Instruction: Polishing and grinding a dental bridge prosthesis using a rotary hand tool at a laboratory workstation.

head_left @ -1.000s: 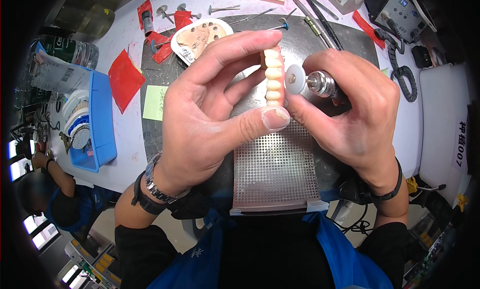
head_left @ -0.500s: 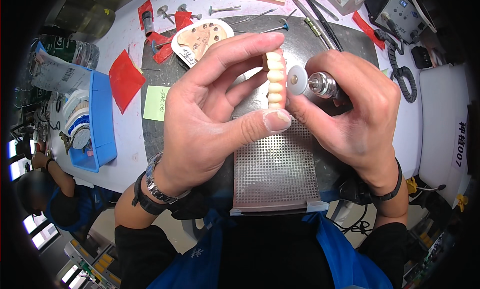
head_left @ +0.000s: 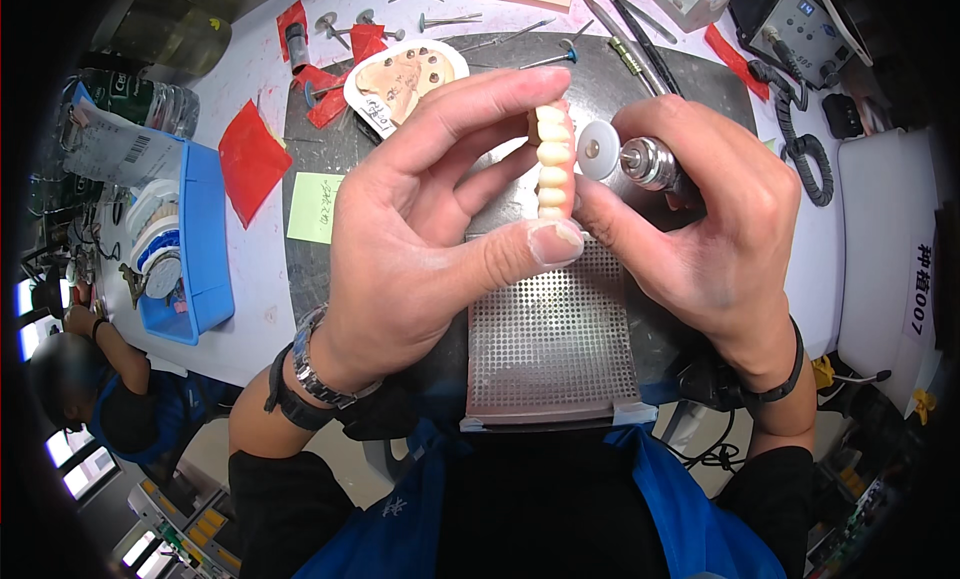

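Note:
Between the thumb and fingers of my left hand (head_left: 420, 199) stands a denture (head_left: 553, 164), its row of cream teeth toward me and its pink gum on the right side. My right hand (head_left: 715, 199) grips a rotary handpiece (head_left: 652, 165) with a metal nose. On its tip sits a round white polishing disc (head_left: 598, 151), a small gap away from the pink gum. The far side of the denture is hidden by my left fingers. Beneath both hands lies a perforated metal plate (head_left: 550, 349).
A plaster dental model (head_left: 395, 79) rests beyond my left hand, near red sheets and several mounted burs. At left stands a blue bin (head_left: 205, 249) with dental models. A control unit (head_left: 805, 29) with a coiled cord is at far right. Another person (head_left: 120, 399) sits at lower left.
The disc has shifted slightly right, and a little more gap shows between it and the denture. The denture has turned very slightly. Both grips are unchanged.

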`<state>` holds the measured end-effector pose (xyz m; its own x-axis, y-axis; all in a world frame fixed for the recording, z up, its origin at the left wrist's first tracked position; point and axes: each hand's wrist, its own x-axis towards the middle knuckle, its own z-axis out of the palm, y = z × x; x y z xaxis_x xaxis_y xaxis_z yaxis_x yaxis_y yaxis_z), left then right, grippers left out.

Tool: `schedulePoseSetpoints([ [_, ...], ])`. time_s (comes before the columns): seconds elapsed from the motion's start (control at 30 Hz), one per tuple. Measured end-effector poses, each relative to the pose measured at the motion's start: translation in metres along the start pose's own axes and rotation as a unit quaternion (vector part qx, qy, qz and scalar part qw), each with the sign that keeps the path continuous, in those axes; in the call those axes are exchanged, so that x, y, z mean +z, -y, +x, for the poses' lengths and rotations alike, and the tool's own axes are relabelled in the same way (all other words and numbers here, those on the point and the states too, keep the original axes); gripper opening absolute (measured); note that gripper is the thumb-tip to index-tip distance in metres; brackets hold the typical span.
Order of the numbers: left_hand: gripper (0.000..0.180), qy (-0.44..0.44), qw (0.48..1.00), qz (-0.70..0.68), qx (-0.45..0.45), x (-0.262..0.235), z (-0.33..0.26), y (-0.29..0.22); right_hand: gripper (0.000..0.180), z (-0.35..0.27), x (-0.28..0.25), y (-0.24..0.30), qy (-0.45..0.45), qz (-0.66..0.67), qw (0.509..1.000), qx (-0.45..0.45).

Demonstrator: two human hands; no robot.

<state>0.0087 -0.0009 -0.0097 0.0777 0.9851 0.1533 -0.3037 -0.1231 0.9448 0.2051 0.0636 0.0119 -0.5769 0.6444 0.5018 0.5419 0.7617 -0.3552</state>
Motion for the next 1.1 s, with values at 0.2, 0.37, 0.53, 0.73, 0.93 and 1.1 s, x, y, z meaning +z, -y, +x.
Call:
schedulePoseSetpoints([
  [0.2,0.078,0.004,1.0,0.001,0.004,0.0,0.001,0.0,0.022,-0.001,-0.003,-0.002,0.029,0.0,1.0,-0.008],
  [0.37,0.076,0.004,1.0,0.015,0.014,-0.003,0.001,0.001,0.018,0.004,-0.001,0.0,-0.03,0.081,0.994,-0.073],
  [0.53,0.066,0.063,0.976,0.183,0.098,-0.004,0.0,-0.002,0.023,0.003,0.004,0.001,-0.032,0.091,0.989,-0.114],
  [0.73,0.05,0.01,0.979,0.159,0.13,-0.007,0.002,-0.003,0.026,0.005,0.006,0.002,-0.089,0.061,0.986,-0.125],
  [0.93,0.032,-0.027,0.979,0.151,0.137,-0.013,0.005,-0.001,0.036,0.008,0.007,-0.006,-0.068,0.073,0.982,-0.159],
  [1.1,0.028,-0.008,0.979,0.156,0.133,-0.014,0.003,-0.005,0.048,0.008,0.011,-0.008,-0.092,0.09,0.979,-0.159],
])
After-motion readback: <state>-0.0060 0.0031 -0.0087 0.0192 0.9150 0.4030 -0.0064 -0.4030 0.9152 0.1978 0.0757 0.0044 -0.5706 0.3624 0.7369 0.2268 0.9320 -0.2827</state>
